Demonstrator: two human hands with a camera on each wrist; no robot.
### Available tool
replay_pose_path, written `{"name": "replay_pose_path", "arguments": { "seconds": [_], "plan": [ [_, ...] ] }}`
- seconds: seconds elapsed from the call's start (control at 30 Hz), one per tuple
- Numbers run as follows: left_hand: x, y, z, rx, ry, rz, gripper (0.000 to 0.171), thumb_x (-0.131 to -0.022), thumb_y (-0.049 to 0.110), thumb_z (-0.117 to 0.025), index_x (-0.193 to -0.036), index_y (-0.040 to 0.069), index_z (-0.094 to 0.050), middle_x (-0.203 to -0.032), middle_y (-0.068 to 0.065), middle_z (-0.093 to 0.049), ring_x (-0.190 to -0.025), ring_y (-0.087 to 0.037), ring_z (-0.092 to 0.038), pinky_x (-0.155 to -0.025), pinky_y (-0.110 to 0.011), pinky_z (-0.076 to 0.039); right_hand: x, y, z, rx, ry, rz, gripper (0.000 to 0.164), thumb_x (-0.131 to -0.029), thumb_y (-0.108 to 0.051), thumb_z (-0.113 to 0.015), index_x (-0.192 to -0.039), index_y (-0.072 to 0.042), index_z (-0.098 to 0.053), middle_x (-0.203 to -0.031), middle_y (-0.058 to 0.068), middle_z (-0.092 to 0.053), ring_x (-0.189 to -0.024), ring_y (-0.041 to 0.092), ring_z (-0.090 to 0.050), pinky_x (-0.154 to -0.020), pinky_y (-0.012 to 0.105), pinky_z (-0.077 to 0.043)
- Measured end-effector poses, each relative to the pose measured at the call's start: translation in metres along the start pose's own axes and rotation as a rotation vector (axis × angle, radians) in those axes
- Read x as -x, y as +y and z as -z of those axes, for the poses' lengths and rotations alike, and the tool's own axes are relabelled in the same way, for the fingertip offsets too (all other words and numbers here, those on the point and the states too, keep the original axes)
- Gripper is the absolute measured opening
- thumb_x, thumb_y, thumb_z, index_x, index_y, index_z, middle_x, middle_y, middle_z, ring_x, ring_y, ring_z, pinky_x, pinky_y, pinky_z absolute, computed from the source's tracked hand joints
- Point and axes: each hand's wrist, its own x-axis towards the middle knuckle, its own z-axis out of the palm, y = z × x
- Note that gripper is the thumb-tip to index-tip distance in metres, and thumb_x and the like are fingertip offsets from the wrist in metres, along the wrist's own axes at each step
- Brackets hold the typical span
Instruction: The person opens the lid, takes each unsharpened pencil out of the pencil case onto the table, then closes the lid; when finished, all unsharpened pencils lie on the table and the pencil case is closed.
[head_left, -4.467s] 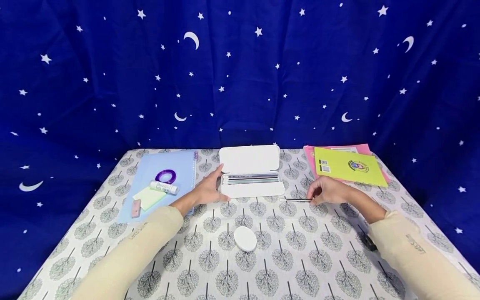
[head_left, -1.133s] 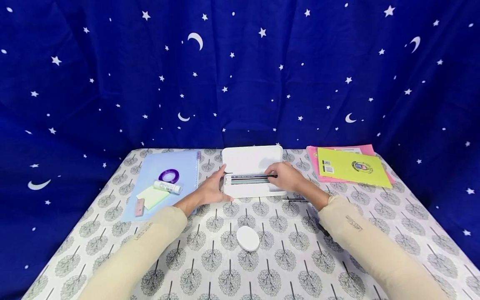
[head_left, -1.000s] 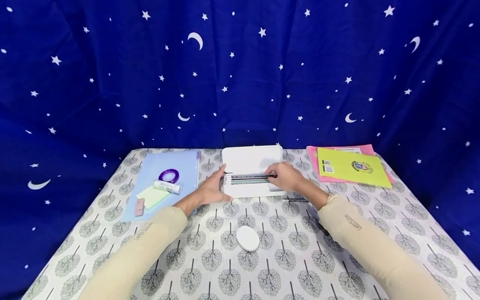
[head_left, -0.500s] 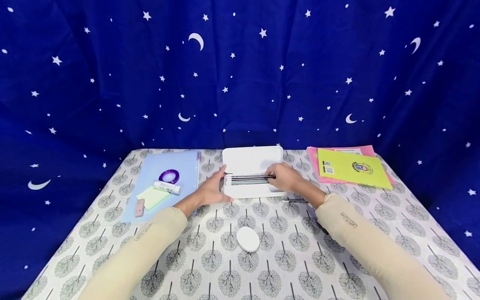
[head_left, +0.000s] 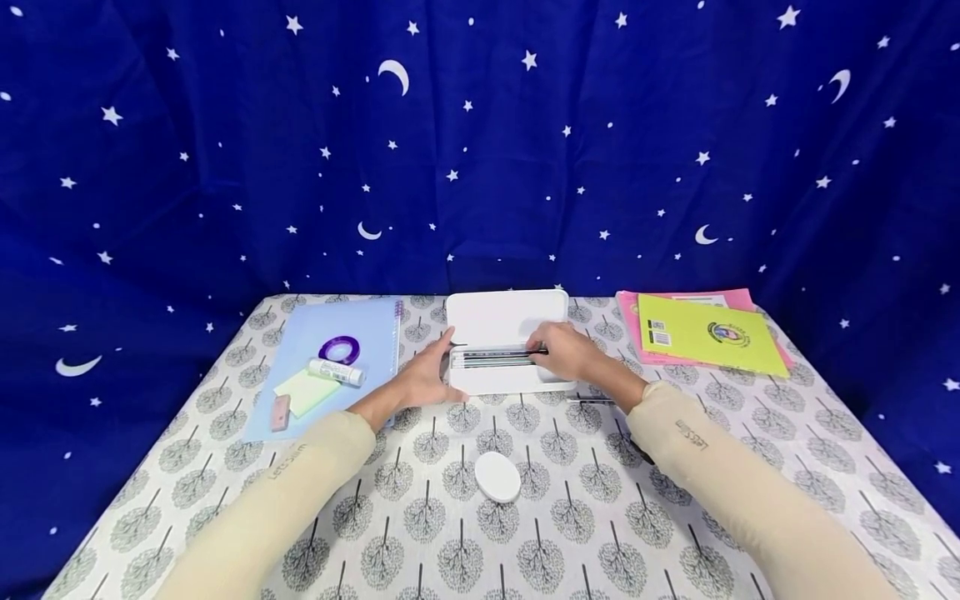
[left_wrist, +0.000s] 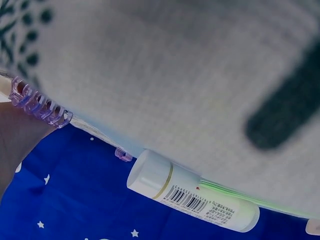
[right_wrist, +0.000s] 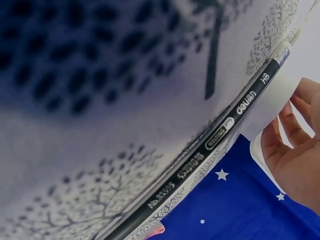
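A white pencil case (head_left: 517, 383) lies with its lid (head_left: 507, 317) raised and several pencils (head_left: 487, 359) in it. My left hand (head_left: 420, 380) grips the case's left end, thumb at the front and fingers toward the hinge. At the right end of the row, my right hand (head_left: 566, 350) pinches a dark pencil (head_left: 537, 352) inside the case; its fingertips are partly hidden. A black pencil marked HB (right_wrist: 200, 155) lies on the cloth in the right wrist view, nearer the person than the case. In the left wrist view, only the edge of the left hand (left_wrist: 20, 140) shows.
On the left, a blue spiral notebook (head_left: 322, 325) bears purple tape (head_left: 340, 350), a glue stick (head_left: 337, 372), sticky notes (head_left: 306, 392) and a pink eraser (head_left: 281, 412). A white oval object (head_left: 497, 477) sits front centre. Yellow-green (head_left: 712, 335) and pink booklets (head_left: 628, 329) lie right; something dark (head_left: 642, 454) shows by the right sleeve.
My right hand has gone from a pencil on the cloth right of the case to the pencils inside it, then shifted slightly left. The left hand keeps its place on the case.
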Motion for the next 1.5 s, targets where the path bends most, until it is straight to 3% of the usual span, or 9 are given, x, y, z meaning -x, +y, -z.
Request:
{"name": "replay_pose_path", "arguments": {
  "seconds": [0.53, 0.8, 1.03, 1.5],
  "plan": [
    [0.0004, 0.0015, 0.0011, -0.024, 0.005, 0.0, 0.128, -0.068, 0.031, -0.09, -0.161, 0.028, -0.001, -0.158, -0.004, -0.036, -0.15, -0.027, -0.019, -0.12, -0.055, -0.012, -0.0033, -0.0045, 0.0014, 0.035, -0.025, 0.002, 0.017, -0.093, -0.016, -0.067, -0.105, -0.01, -0.076, -0.101, 0.002, -0.067, -0.093, 0.02, -0.064, -0.087, 0.039, -0.056],
    [0.0014, 0.0007, 0.0007, -0.014, -0.003, 0.0, 0.128, -0.069, 0.031, -0.09, -0.16, 0.028, -0.001, -0.158, -0.005, -0.035, -0.149, -0.027, -0.021, -0.121, -0.052, -0.013, -0.0057, -0.0045, -0.0023, 0.033, -0.052, 0.007, 0.009, -0.094, -0.01, -0.064, -0.096, -0.007, -0.072, -0.098, 0.004, -0.067, -0.096, 0.022, -0.064, -0.088, 0.037, -0.056],
    [0.0015, 0.0005, 0.0001, -0.013, 0.0, -0.003, 0.128, -0.069, 0.031, -0.09, -0.161, 0.027, -0.001, -0.158, -0.005, -0.035, -0.15, -0.027, -0.018, -0.121, -0.052, -0.012, -0.0037, -0.0053, -0.003, 0.06, 0.013, 0.001, 0.008, -0.095, -0.014, -0.065, -0.097, -0.01, -0.072, -0.097, 0.002, -0.066, -0.093, 0.021, -0.063, -0.087, 0.04, -0.055],
    [0.0009, 0.0001, 0.0015, -0.028, -0.007, 0.006, 0.128, -0.069, 0.034, -0.089, -0.16, 0.029, 0.001, -0.16, -0.006, -0.032, -0.15, -0.028, -0.019, -0.12, -0.053, -0.014, 0.0007, -0.0079, 0.0024, -0.09, 0.048, -0.004, 0.011, -0.096, -0.014, -0.064, -0.1, -0.007, -0.071, -0.093, 0.003, -0.072, -0.085, 0.019, -0.067, -0.081, 0.038, -0.057]
  ]
}}
